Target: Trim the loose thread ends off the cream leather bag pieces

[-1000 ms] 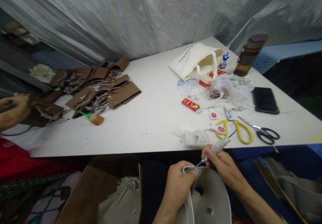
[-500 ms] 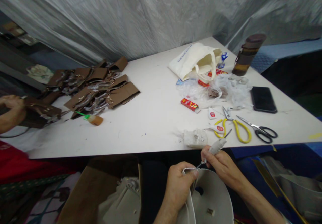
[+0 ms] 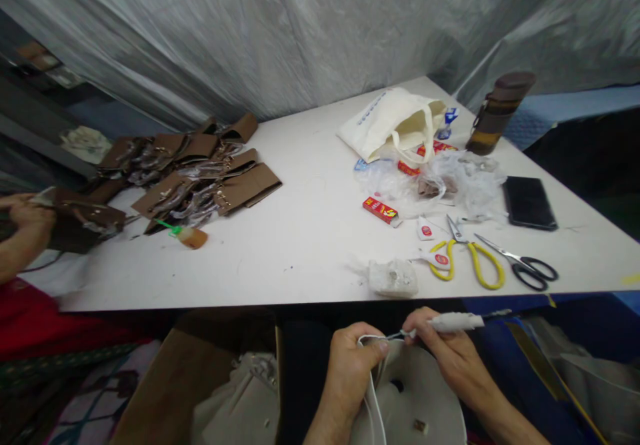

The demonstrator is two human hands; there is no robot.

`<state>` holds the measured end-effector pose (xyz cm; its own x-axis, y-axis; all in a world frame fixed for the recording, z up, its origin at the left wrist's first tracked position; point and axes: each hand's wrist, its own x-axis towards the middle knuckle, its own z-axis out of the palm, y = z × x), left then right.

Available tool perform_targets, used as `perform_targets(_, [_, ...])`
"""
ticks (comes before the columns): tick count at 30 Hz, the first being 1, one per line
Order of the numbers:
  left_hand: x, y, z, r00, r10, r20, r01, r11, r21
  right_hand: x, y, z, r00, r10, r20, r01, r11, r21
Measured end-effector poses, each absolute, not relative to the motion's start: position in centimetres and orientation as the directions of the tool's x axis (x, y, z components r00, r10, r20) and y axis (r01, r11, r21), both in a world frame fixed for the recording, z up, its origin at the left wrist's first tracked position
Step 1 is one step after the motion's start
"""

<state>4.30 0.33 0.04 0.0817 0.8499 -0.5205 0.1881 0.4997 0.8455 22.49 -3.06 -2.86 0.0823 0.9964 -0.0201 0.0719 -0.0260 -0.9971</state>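
Note:
A light grey bag body (image 3: 425,395), with a dark hole and a small metal fitting on its inner face, stands below the table edge. My left hand (image 3: 353,365) is closed on its upper rim, thumb inside. Between the fingers of my right hand (image 3: 445,345) is an awl-like tool (image 3: 455,322) with a white wrapped handle. Its thin tip reaches the rim beside my left thumb, and a dark metal shaft sticks out of the other end. Whether the tip pierces the rim I cannot make out.
On the white table (image 3: 300,245) lie yellow-handled scissors (image 3: 467,252), black-handled scissors (image 3: 525,262), a wrapped white block (image 3: 393,278), a phone (image 3: 530,202), a bottle (image 3: 500,112) and a cloth bag (image 3: 393,125). Brown bags (image 3: 200,165) and a glue bottle (image 3: 193,236) are left, near a co-worker's hand (image 3: 33,222).
My right hand has turned the tool from slanting upward to nearly level, its back end now pointing right. My left hand still grips the rim.

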Motion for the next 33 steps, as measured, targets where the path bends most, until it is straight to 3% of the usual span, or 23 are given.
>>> perform_targets(4, [4.0, 0.3, -0.3, 0.077, 0.841, -0.535, 0.137, 0.522, 0.842, 22.2, -3.0, -3.2, 0.260, 0.966, -0.016, 0.027, -0.024, -0.999])
perform_targets(9, [3.4, 0.5, -0.7, 0.052, 0.848, -0.528, 0.100, 0.521, 0.848, 22.7, -1.2, -3.3, 0.348, 0.915, 0.205, 0.227, 0.130, -0.965])
perform_targets(13, [3.2, 0.7, -1.0, 0.034, 0.851, -0.524, 0.062, 0.522, 0.851, 22.9, 0.4, -3.3, 0.224, 0.894, 0.388, 0.411, 0.274, -0.869])
perform_targets(20, [2.0, 1.0, -2.9, 0.031, 0.808, -0.589, -0.190, 0.583, 0.790, 22.5, 1.5, -3.6, 0.004, 0.836, 0.549, 0.638, 0.420, -0.645])
perform_targets(26, [1.4, 1.1, -3.8, 0.062, 0.776, -0.628, -0.291, 0.616, 0.732, 22.3, 1.9, -2.9, -0.196, 0.800, 0.567, 0.772, 0.482, -0.415])
perform_targets(33, [0.9, 1.3, -3.8, 0.139, 0.771, -0.622, -0.302, 0.631, 0.714, 21.6, 2.6, -2.5, -0.242, 0.795, 0.556, 0.816, 0.477, -0.327])
